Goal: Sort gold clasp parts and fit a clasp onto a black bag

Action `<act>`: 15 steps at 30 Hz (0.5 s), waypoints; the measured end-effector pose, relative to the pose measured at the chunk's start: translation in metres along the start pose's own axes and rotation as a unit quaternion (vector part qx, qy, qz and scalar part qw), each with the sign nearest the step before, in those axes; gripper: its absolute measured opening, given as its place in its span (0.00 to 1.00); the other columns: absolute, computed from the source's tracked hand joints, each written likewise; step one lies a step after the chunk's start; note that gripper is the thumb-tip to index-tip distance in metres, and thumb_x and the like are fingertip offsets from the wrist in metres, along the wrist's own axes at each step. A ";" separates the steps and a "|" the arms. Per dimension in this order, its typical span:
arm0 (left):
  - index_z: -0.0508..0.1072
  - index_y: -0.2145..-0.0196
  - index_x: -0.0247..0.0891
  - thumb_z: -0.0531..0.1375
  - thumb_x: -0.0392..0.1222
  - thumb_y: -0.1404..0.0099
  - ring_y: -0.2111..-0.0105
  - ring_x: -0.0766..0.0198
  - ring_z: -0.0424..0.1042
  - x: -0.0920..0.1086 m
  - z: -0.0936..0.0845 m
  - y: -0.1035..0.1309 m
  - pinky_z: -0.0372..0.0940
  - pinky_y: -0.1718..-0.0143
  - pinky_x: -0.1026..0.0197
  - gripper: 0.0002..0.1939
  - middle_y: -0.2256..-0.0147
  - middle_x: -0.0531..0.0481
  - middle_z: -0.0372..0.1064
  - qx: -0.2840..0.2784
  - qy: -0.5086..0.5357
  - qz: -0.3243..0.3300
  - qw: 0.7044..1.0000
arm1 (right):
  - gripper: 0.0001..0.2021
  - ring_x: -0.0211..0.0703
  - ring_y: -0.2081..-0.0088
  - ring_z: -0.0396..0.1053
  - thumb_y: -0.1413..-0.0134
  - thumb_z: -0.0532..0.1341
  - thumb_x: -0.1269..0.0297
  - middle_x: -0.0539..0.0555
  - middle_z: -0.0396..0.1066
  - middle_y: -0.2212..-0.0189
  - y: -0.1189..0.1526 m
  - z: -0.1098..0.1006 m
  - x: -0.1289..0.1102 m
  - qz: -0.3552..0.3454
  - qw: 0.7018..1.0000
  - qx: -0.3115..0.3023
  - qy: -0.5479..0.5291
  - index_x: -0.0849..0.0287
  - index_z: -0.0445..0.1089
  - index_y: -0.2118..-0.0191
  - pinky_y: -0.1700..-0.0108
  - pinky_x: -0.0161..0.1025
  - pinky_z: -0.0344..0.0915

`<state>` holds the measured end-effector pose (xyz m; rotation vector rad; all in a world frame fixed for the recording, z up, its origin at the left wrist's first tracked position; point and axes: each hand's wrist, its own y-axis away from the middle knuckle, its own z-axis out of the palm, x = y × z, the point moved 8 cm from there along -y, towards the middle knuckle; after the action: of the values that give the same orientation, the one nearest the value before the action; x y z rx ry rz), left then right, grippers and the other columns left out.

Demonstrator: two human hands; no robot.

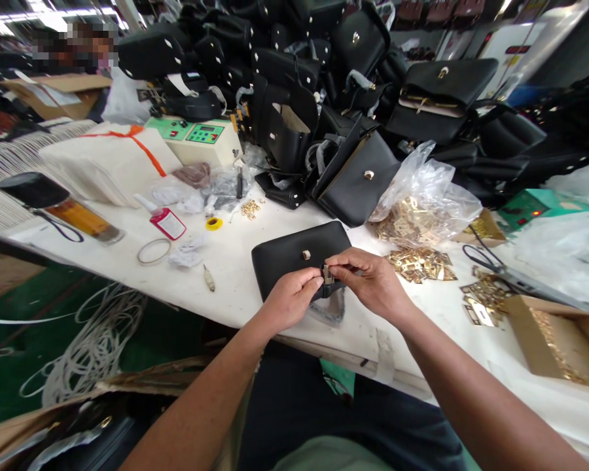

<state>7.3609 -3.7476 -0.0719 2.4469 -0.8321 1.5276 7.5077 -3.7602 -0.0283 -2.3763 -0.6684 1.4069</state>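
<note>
On the white table, a black handbag (285, 255) lies flat with a small metal turn-lock (306, 255) on its face. Over its near right edge, both my hands meet at a small metal plate (328, 275) set against a black strap piece. My left hand (292, 297) pinches the strap piece from the left, thumb and forefinger together. From the other side, the fingertips of my right hand (370, 278) are closed on the plate. A plastic-wrapped handle (328, 309) hangs below. The underside of the strap piece is hidden.
Loose gold metal plates (419, 263) lie right of the bag, by a plastic bag of fittings (417, 209) and a cardboard box (564, 340). Black handbags (358, 176) pile up behind. A red bottle (167, 224), yellow tape (214, 224) and drink flask (73, 209) stand or lie left.
</note>
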 end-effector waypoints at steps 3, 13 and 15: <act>0.64 0.70 0.34 0.52 0.47 0.25 0.71 0.70 0.56 -0.001 0.001 0.001 0.52 0.68 0.64 0.17 0.73 0.56 0.55 -0.006 -0.007 0.001 1.000 | 0.07 0.35 0.59 0.72 0.36 0.63 0.70 0.48 0.74 0.62 -0.002 0.003 -0.005 -0.016 0.999 -0.011 0.025 0.54 0.78 0.57 0.55 0.36 0.66; 0.74 0.60 0.38 0.63 0.52 0.34 0.74 0.70 0.53 -0.010 0.002 0.002 0.48 0.72 0.63 0.14 0.75 0.57 0.53 0.001 -0.029 -0.035 0.999 | 0.07 0.36 0.60 0.72 0.37 0.63 0.70 0.48 0.73 0.63 -0.006 0.008 0.005 0.034 0.999 -0.009 0.006 0.53 0.78 0.58 0.56 0.36 0.65; 0.77 0.59 0.39 0.65 0.55 0.37 0.75 0.70 0.53 -0.014 0.002 0.002 0.48 0.73 0.63 0.17 0.76 0.57 0.54 0.019 -0.032 -0.053 0.998 | 0.06 0.36 0.60 0.72 0.37 0.63 0.68 0.48 0.73 0.63 -0.006 0.010 0.008 0.047 0.999 -0.011 -0.005 0.53 0.78 0.58 0.57 0.36 0.65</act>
<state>7.3573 -3.7450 -0.0854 2.5346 -0.6778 1.4494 7.5009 -3.7507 -0.0365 -2.4484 -0.5855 1.4574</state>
